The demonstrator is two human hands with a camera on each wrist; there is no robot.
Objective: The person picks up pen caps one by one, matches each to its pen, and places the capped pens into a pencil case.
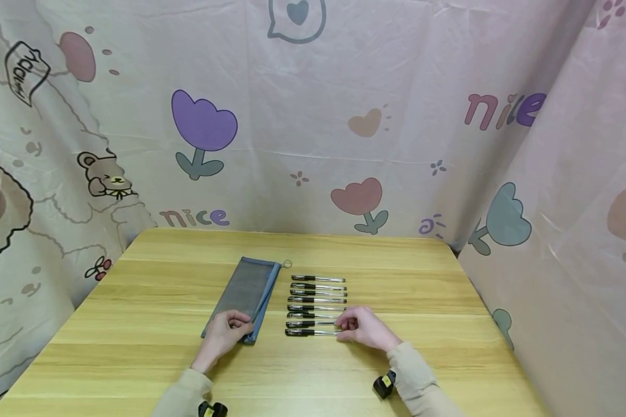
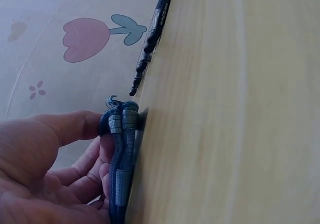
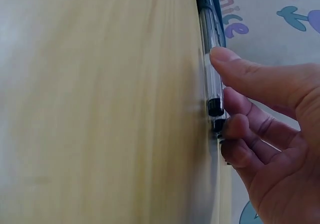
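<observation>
A blue pencil case (image 1: pixel 242 286) with a grey mesh face and a zip along its right side lies slanted on the table. My left hand (image 1: pixel 223 336) pinches the near end of its zipped edge between thumb and fingers; the left wrist view shows the two blue zip bands (image 2: pixel 122 154) close together. Right of the case, several clear gel pens with black caps lie in a column, caps to the left. My right hand (image 1: pixel 366 329) is at the tail of the nearest pen (image 1: pixel 299 332), thumb on its clear barrel (image 3: pixel 212 79) and curled fingers on the far side.
The wooden table (image 1: pixel 396 260) stands against a printed curtain (image 1: pixel 292 87) at the back and sides. A small metal ring (image 1: pixel 287 264) hangs at the case's far right corner. Black devices (image 1: pixel 384 384) sit on both wrists.
</observation>
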